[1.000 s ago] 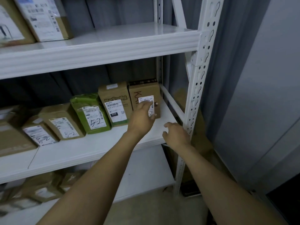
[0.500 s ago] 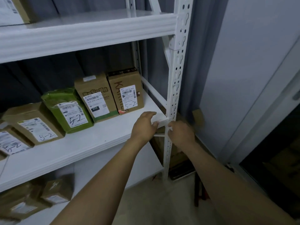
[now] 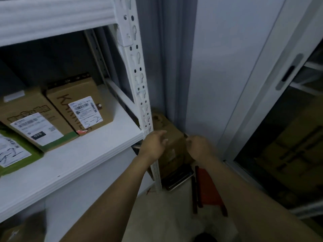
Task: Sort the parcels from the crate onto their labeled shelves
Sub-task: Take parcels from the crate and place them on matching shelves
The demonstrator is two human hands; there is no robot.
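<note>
Beside the white shelf [image 3: 104,145], left hand [image 3: 153,145] and right hand [image 3: 199,148] hover, fingers [image 3: 160,132] loose and empty.

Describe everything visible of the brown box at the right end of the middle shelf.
The brown cardboard box stands on the shelf, last in its row. Dark letters run down its front, where a barcode label bears handwritten "5-2". A dark strip edges its top. Another box sits close on its left.

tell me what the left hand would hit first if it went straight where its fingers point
Probably the brown cardboard box beside the shelf post; the left hand looks close to it, though depth is unclear.
</note>
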